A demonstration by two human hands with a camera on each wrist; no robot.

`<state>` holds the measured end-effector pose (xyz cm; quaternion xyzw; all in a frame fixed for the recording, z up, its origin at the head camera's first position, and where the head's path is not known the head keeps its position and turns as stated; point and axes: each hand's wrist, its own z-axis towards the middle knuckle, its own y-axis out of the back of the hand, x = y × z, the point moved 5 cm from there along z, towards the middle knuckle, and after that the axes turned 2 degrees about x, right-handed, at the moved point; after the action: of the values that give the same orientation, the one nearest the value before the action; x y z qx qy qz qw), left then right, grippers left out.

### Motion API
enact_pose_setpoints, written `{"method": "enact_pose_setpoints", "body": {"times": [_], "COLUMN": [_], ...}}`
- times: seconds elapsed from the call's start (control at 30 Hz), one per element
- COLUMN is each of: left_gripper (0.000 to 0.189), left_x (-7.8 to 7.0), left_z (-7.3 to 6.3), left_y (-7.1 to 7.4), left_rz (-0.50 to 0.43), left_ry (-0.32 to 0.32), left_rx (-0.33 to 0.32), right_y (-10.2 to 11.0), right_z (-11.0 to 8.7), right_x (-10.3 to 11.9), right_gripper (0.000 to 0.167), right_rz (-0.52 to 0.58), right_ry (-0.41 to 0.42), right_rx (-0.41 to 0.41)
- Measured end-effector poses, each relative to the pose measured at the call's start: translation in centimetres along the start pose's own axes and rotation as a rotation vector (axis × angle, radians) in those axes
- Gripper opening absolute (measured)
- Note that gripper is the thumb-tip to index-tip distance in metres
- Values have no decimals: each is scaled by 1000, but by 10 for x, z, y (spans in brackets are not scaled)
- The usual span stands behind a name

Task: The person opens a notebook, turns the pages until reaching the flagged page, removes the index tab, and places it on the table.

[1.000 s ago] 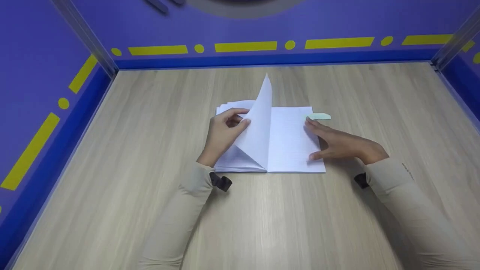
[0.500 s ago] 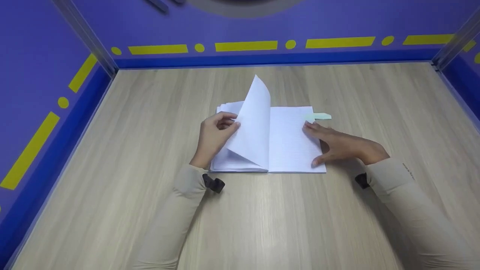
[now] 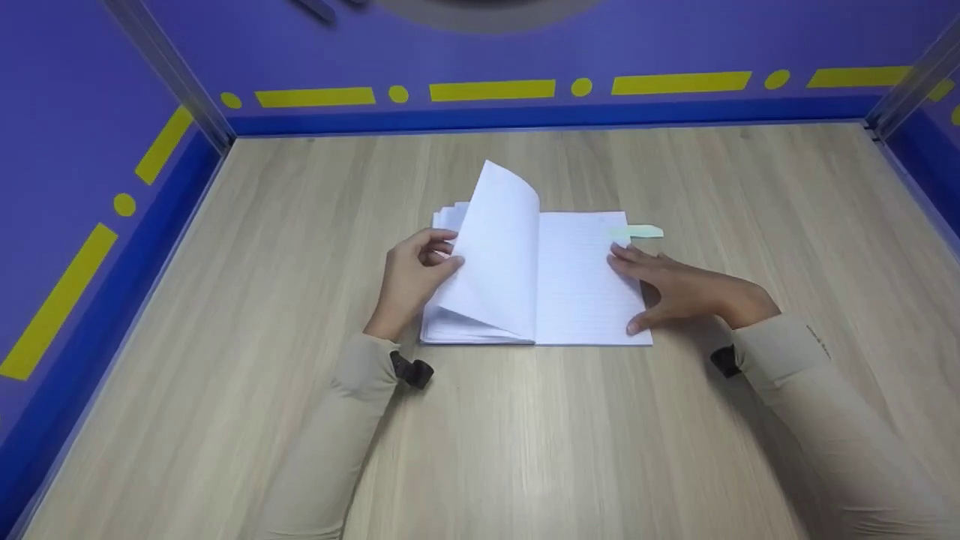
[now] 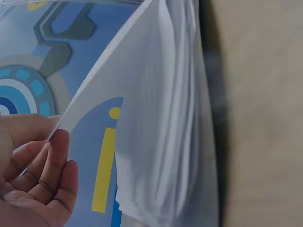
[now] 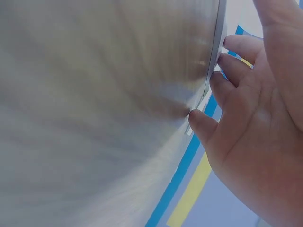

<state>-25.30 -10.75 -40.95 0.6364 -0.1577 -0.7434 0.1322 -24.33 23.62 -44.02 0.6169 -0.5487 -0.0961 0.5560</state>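
An open notebook (image 3: 581,277) with faintly ruled white pages lies on the table. Between thumb and fingers, my left hand (image 3: 414,276) pinches the edge of a raised page (image 3: 499,247), which curves up from the spine toward the left. In the left wrist view the page (image 4: 109,71) stretches from the pinching hand (image 4: 38,170) to the stack of leaves. My right hand (image 3: 686,292) rests its spread fingertips on the right page near its outer edge. Just above those fingers, a pale green sticky tab (image 3: 645,231) sticks out past the page edge.
The wood-grain table (image 3: 555,442) runs back to a blue wall (image 3: 660,45) with yellow dashes and dots. Another blue wall (image 3: 60,142) borders it on the left. A black wrist mount (image 3: 412,370) sits on the left sleeve.
My left hand has moved left and slightly down, drawing the page over from near upright to a leftward lean. The right thumb has shifted slightly toward the page's outer edge.
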Motion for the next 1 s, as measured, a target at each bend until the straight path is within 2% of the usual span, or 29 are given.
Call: {"method": "enact_pose_setpoints", "body": {"times": [0.27, 0.47, 0.57, 0.7, 0.83, 1.0], "left_gripper": [34, 32, 39, 52, 61, 69], "left_x": [4, 4, 3, 2, 6, 12], "left_z": [-3, -2, -4, -9, -13, -16], "left_y": [1, -3, -9, -20, -25, -27], "left_rz": [134, 169, 203, 261, 325, 414], "left_ry": [1, -83, -136, -176, -148, -98], "left_rx": [49, 118, 226, 435, 592, 708], "right_y": [-1, 0, 0, 1, 1, 2], "right_z": [2, 1, 1, 0, 0, 1], "right_x": [-2, -2, -1, 0, 0, 0], "right_gripper": [112, 112, 112, 111, 109, 110], "right_rz": [4, 6, 10, 12, 8, 1], "right_ry": [-17, -16, -15, -11, -5, -15], "right_rx": [8, 8, 3, 5, 6, 10]}}
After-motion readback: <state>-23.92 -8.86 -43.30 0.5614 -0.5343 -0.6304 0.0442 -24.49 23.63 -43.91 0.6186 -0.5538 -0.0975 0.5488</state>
